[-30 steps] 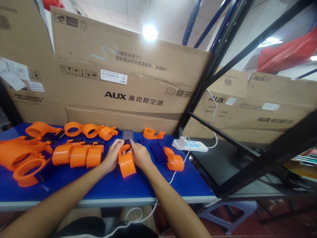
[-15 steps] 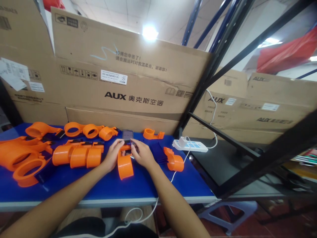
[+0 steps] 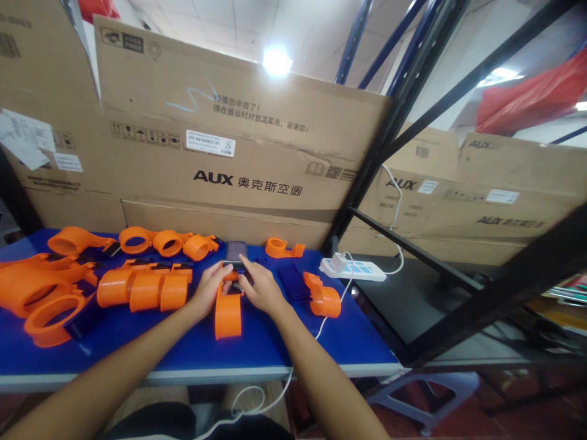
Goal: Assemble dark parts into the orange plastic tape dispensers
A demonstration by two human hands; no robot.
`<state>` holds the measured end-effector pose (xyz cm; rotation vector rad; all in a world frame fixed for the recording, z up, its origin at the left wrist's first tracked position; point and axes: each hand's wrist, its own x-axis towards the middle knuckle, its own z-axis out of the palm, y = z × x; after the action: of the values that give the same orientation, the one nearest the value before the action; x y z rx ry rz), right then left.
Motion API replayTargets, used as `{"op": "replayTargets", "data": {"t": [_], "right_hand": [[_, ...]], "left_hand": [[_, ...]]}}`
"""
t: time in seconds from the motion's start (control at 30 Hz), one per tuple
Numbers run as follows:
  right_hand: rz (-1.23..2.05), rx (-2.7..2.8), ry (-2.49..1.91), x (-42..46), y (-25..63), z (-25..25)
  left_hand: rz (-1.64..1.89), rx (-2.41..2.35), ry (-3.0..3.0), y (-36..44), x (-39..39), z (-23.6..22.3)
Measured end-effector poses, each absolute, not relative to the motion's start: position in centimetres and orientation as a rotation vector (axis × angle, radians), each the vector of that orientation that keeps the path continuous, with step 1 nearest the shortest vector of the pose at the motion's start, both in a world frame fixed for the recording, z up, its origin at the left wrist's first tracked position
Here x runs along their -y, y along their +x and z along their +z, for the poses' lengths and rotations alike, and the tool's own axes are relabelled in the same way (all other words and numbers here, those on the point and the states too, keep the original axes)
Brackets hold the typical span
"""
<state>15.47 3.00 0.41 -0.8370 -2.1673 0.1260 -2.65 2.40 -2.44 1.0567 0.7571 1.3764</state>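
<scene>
An orange tape dispenser (image 3: 228,316) is between my hands over the blue table, its round drum toward me and its dark-edged head away from me. My left hand (image 3: 211,286) is closed around the left side of that head. On the other side, my right hand (image 3: 259,282) grips the head with thumb and fingers, the index finger reaching across its dark edge. What lies under the fingers is partly hidden. Just beyond the hands lies a phone-like dark device (image 3: 236,249). To the right rests another orange tape dispenser (image 3: 324,300), beside dark blue flat pieces (image 3: 293,282).
Several orange dispensers (image 3: 114,287) fill the table's left side, with more in a back row (image 3: 168,242). One sits alone at the back (image 3: 282,247). A white power strip (image 3: 362,269) with cables lies right, near a black rack post (image 3: 362,177). Cardboard boxes (image 3: 151,165) stand behind.
The dispenser's drum has swung slightly left and toward me, its head now straighter. My right hand has shifted a little, with the index finger more extended over the head.
</scene>
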Motion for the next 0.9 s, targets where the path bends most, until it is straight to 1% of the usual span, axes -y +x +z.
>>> {"op": "replayTargets", "data": {"t": [0.2, 0.37, 0.5, 0.67, 0.77, 0.9], "right_hand": [[0.146, 2.202, -0.820, -2.8, 15.3, 0.8], [0.330, 2.074, -0.813, -2.5, 15.4, 1.1], [0.573, 1.761, -0.862, -3.2, 15.4, 1.2], [0.926, 1.056, -0.846, -5.3, 16.2, 1.3], [1.152, 0.812, -0.810, -6.3, 17.4, 1.2], [1.205, 0.725, -0.920, -7.2, 18.0, 0.6]], "left_hand": [[1.410, -0.735, 1.014, -2.4, -2.4, -2.2], [1.406, -0.742, 0.963, -2.6, -2.1, -1.8], [1.368, -0.751, 0.902, -2.9, -2.0, -1.5], [1.421, -0.795, 0.858, -2.8, -2.1, -1.3], [1.427, -0.796, 0.815, -2.8, -2.2, -1.4], [1.451, -0.799, 0.812, -2.7, -2.4, -1.7]]}}
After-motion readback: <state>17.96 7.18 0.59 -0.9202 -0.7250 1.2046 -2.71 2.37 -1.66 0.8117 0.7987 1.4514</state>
